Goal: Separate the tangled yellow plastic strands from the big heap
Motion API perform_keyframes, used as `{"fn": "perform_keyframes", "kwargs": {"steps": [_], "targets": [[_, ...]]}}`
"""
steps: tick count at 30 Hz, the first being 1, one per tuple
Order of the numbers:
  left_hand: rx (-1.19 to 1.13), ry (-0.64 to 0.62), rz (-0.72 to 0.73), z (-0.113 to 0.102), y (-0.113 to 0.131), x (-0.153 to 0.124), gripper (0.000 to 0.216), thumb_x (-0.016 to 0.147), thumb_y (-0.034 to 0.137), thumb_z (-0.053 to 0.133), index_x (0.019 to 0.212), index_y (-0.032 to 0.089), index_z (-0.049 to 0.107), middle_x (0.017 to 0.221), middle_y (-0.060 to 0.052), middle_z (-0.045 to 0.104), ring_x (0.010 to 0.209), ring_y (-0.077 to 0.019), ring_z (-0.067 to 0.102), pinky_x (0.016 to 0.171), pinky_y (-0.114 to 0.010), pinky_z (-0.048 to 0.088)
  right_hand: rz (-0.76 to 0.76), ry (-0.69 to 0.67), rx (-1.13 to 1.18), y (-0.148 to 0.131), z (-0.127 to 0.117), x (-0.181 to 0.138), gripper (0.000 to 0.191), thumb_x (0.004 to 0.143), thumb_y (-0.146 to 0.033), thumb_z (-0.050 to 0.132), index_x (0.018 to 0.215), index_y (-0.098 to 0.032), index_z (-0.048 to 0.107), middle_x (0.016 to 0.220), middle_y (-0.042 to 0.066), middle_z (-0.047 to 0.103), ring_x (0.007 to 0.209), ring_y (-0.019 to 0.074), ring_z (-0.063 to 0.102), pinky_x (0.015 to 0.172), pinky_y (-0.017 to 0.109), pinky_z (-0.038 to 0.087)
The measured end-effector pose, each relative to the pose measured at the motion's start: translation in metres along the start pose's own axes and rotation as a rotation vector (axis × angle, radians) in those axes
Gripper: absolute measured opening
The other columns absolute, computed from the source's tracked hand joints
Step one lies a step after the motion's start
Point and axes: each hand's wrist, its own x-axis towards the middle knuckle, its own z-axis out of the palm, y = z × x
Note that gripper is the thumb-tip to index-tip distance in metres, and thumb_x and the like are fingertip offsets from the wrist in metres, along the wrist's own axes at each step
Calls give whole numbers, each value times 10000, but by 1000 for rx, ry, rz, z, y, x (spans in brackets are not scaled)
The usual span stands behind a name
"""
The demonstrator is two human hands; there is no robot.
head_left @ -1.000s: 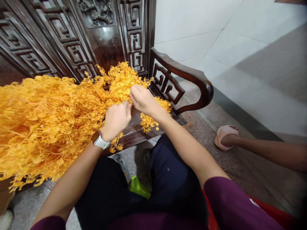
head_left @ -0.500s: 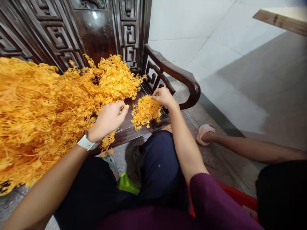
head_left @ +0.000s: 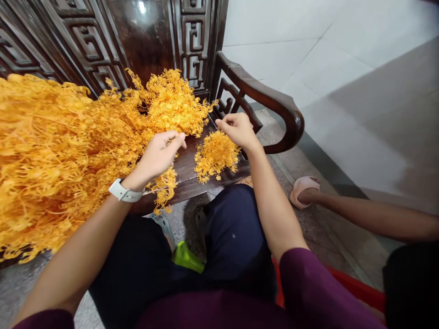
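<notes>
My left hand (head_left: pixel 163 153), with a white band at its wrist, is closed in a pinch. A yellow-orange artificial flower sprig (head_left: pixel 165 185) hangs just below it and seems to be held in the curled fingers, which hide the grip. My right hand (head_left: pixel 237 130) is pinched too, over a small heap of loose yellow-orange flower pieces (head_left: pixel 217 155) on the dark wooden bench seat (head_left: pixel 192 187). What its fingertips hold, if anything, is too small to make out. To the left, a large mass of yellow-orange sprigs (head_left: pixel 68 164) covers the bench.
The bench has a carved back (head_left: pixel 140 41) and a curved armrest (head_left: pixel 267 91) beyond my right hand. A bright green object (head_left: pixel 188 258) lies between my legs. Another person's leg (head_left: pixel 363 212) with a pink slipper (head_left: pixel 305 192) is at the right, near the pale wall (head_left: pixel 274 41).
My left hand has risen a little and turned, with the hanging sprig moving along. My right hand has lifted slightly off the small heap. The view has shifted slightly.
</notes>
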Motion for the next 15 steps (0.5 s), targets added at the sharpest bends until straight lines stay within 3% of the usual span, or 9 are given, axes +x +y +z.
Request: {"fn": "perform_keyframes", "kwargs": {"steps": [4,7,11,15], "targets": [[-365,67,-91,-3,-2,7,357,1012,503,611,803,226,699,475,36,436,444,-129,444,512,-281,437,-216,-314,312,-49,17,-12,504,963,-657,651,750,-205,718,660,-9,622,642,129,500,623,292,384],[-511,139,-169,-7,-2,10,331,984,496,639,798,230,704,561,1,492,526,-136,499,516,-271,450,-311,-491,420,-87,30,-25,497,916,-673,716,780,-195,720,648,-30,607,602,105,468,581,281,344],[-630,169,-216,-14,1,12,316,979,480,556,822,230,670,645,-19,513,561,-140,496,538,-285,477,-365,-479,374,-118,42,-40,419,879,-574,800,786,-183,683,633,-40,586,599,102,472,587,284,329],[-583,207,-139,-23,4,10,421,1014,540,439,868,218,666,746,-78,626,663,-175,607,603,-322,534,-421,-430,403,-120,48,-40,328,996,-424,661,771,-186,640,650,-35,566,610,107,456,617,296,342]]}}
